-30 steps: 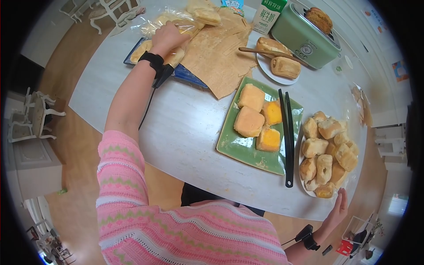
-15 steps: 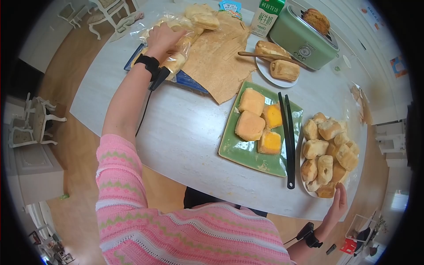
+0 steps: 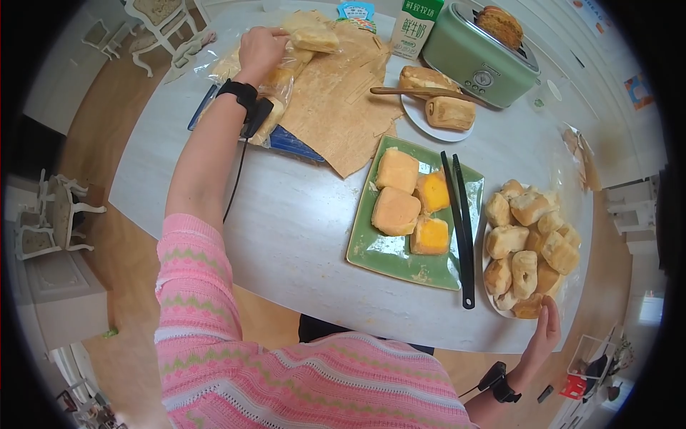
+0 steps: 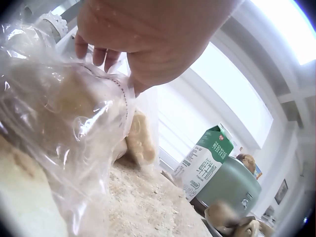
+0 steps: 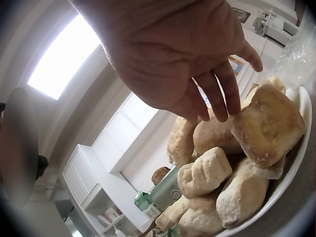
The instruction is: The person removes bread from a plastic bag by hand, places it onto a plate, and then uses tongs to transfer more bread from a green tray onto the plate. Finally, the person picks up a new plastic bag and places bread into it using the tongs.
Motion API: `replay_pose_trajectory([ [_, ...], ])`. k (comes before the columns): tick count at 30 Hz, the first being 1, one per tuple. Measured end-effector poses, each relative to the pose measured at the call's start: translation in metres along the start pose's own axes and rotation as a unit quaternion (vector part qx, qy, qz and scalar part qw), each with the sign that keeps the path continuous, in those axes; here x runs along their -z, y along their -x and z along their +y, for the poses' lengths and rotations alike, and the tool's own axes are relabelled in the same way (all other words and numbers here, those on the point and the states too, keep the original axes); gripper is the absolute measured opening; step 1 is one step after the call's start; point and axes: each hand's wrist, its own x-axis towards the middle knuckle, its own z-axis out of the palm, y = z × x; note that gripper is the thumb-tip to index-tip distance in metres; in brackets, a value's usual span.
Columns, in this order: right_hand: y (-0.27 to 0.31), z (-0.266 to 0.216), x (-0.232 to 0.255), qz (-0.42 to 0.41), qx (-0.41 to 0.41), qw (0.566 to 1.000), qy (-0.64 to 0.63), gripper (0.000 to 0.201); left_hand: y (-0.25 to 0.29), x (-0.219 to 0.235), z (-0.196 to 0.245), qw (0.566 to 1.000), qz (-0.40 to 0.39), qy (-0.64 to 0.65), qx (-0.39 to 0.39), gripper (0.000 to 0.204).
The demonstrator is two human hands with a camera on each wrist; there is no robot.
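At the table's far left, my left hand (image 3: pixel 261 50) pinches the edge of a clear plastic bag (image 4: pixel 74 113) with bread inside. The bag lies over a blue tray (image 3: pixel 300 146) beside a flat brown paper sheet (image 3: pixel 346 93). Pale bread (image 3: pixel 316 39) lies just right of the fingers. My right hand (image 3: pixel 543 334) hangs with relaxed fingers at the near edge of a white plate (image 5: pixel 296 165) heaped with bread rolls (image 5: pixel 266 126). Its fingertips overlap the nearest rolls in the right wrist view.
A green plate (image 3: pixel 389 268) holds several square buns, with black tongs (image 3: pixel 463 236) across its right side. Behind it stand a small white plate (image 3: pixel 436 132) with bread and a wooden utensil (image 3: pixel 414 91), a milk carton (image 3: pixel 414 28) and a green toaster (image 3: pixel 479 61).
My left hand has shifted slightly up at the bag, and the bag's plastic has been drawn along under it. The right hand stays by the bread plate. The head view has shifted a little.
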Motion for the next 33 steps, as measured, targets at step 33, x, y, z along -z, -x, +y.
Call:
replay_pose_trajectory([
  [33,0.096,-0.168,-0.159,-0.237,0.329,0.898,-0.173,0.093,0.284,0.146,0.214,0.8,-0.035,0.487,-0.347,0.03],
])
